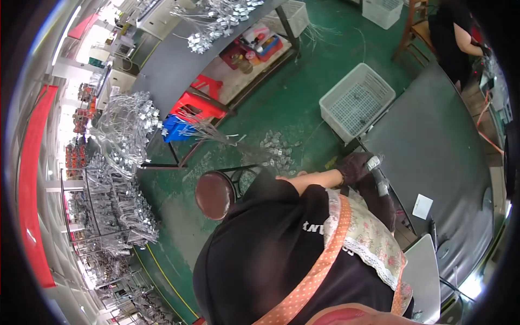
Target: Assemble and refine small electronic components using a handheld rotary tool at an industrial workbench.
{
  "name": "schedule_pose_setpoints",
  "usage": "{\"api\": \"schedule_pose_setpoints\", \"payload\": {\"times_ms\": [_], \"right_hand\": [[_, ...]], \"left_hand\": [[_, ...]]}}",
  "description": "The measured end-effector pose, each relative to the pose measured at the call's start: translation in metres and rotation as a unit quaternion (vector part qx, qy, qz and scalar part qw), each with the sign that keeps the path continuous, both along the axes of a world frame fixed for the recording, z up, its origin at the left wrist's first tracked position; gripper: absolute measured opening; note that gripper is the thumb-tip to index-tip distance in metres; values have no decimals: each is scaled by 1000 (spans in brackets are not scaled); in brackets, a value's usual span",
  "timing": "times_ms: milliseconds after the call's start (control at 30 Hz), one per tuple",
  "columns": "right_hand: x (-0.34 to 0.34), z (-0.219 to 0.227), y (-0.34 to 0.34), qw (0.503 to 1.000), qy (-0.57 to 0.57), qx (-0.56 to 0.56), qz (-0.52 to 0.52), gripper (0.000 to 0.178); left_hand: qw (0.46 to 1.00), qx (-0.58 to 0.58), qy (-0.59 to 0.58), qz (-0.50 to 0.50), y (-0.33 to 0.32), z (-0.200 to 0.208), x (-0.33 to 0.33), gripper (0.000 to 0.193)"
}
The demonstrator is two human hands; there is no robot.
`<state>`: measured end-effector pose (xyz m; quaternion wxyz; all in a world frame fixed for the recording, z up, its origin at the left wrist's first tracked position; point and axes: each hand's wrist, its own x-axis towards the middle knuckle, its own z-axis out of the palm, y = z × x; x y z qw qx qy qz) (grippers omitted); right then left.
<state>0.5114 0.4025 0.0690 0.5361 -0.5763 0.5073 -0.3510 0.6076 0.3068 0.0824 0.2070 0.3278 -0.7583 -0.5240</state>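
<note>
My left hand (372,162), in a dark glove or cuff with pale finger ends, is at the left edge of the dark worktable (433,146). My right hand (382,187), similarly covered, is close by it at the same edge, its dark sleeve running down beside my floral apron (374,238). Both hands are small in view, and their fingers are too unclear to show whether they are closed or hold anything. A small white card (422,206) lies on the worktable, with a dark pen-like tool (433,232) near it.
A white plastic crate (357,103) stands on the green floor by the table corner. Loose metallic parts (279,151) lie near a brown round stool (215,195). Wired parts (216,21) cover a far bench; red stools (197,105) sit under it. Another person (454,43) works at upper right.
</note>
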Motion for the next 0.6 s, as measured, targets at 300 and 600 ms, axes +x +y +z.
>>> {"api": "schedule_pose_setpoints", "payload": {"times_ms": [300,600], "right_hand": [[-39,18,25,966,176,-76,-173,34],[-44,61,19,962,246,-121,-14,27]], "left_hand": [[997,26,-26,63,10,53,-45,36],[996,70,-51,26,-7,25,-56,28]]}}
